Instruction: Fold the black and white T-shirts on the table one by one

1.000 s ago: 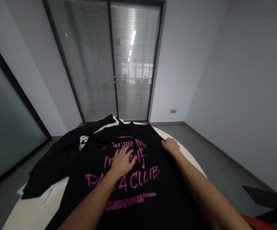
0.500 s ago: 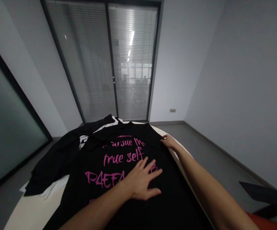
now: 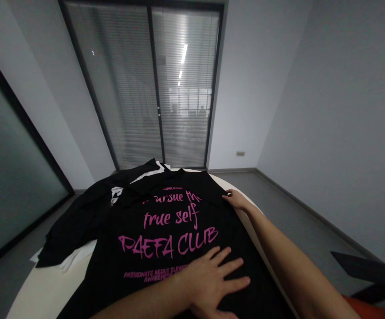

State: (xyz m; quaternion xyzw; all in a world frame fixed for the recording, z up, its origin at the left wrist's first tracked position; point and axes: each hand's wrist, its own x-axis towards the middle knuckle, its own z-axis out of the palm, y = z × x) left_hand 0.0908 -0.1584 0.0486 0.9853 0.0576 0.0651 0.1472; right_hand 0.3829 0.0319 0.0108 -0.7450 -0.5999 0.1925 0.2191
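Note:
A black T-shirt (image 3: 169, 230) with purple lettering lies spread out, its collar end away from me. My left hand (image 3: 214, 279) rests on the lower part of the print with its fingers spread, covering some of the small text. At the shirt's right sleeve, my right hand (image 3: 235, 199) has its thumb and fingers closed on the edge of the fabric. Some folds cross the upper print near the far end.
A pile of black and white clothes (image 3: 76, 221) lies to the left of the T-shirt on the pale table (image 3: 42, 288). Beyond stands a glass door with blinds (image 3: 186, 97). A dark flat object (image 3: 368, 268) is at the lower right.
My left hand has slid toward me and slightly right over the shirt, uncovering more of the lettering. My right hand stays at the sleeve edge.

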